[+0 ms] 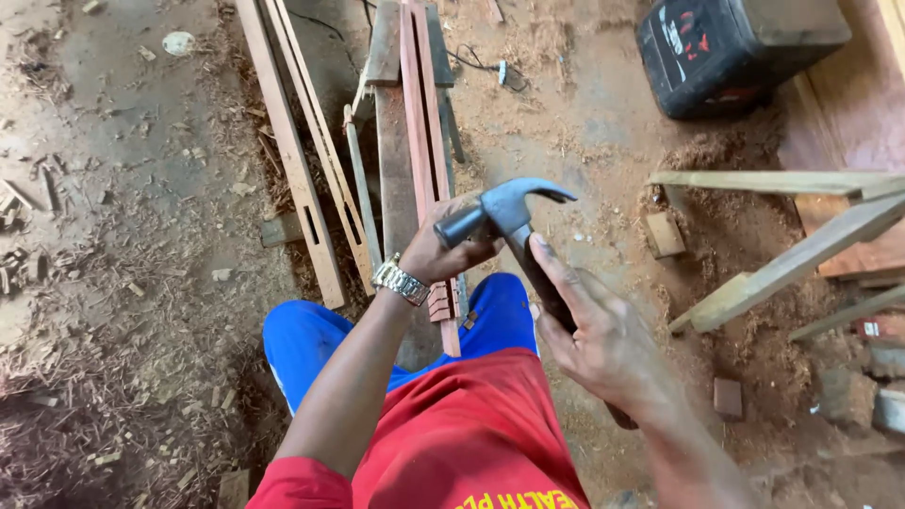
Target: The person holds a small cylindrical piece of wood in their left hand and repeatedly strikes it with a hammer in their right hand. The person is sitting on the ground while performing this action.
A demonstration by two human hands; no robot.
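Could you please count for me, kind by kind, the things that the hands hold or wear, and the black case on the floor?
Claw hammer, held by the left hand at the head and the right hand on the handle: 1
Metal wristwatch: 1
Black case: 1
Total: 3

Dirt floor (141, 141) strewn with sawdust and shavings; black case (731, 47) at top right; wooden slats (292, 141) left of it; daylight.
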